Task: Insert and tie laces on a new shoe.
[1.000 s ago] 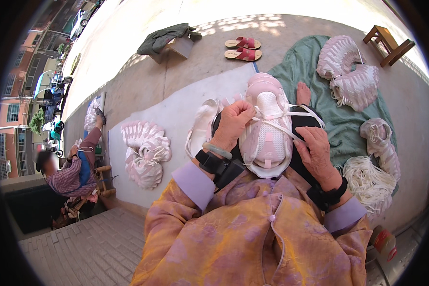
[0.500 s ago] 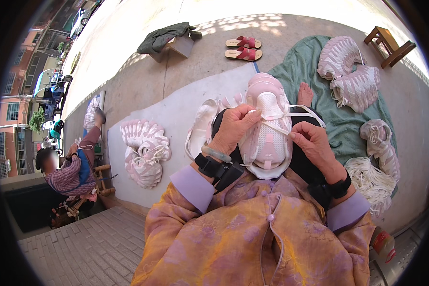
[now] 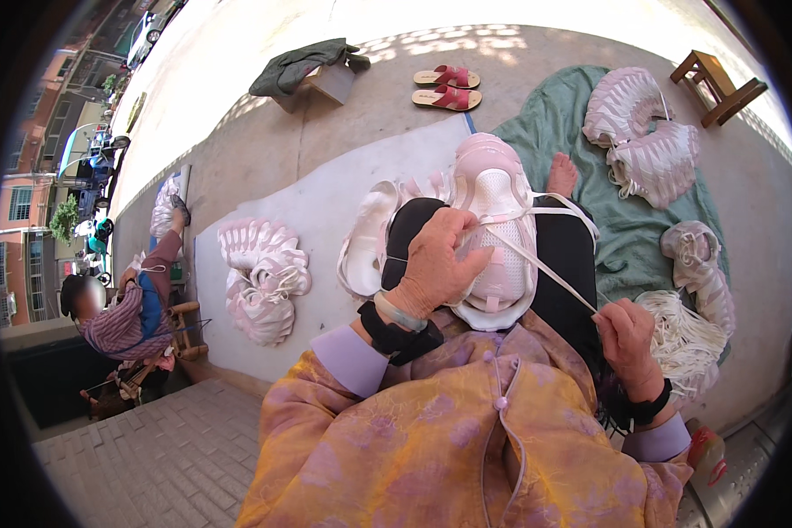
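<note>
A pink and white sneaker rests across my lap between my dark-trousered knees, its rounded toe pointing away from me. White lace runs through it near the middle, and a loop lies off its right side. My left hand grips the left edge of the sneaker, thumb bent over it close to the lace; its other fingertips are partly hidden. Out to the right and lower, my right hand is closed in a pinch on the lace, which stretches taut from the sneaker to its fingers.
Bundles of pink and white shoe pieces lie on a pale sheet at left, and more on a green cloth. White laces are heaped at right. Red sandals and a wooden stool stand beyond. Another person sits far left.
My right hand has moved right and toward me, drawing out a long length of lace. My left hand has dropped slightly from the lace crossing to the sneaker's edge.
</note>
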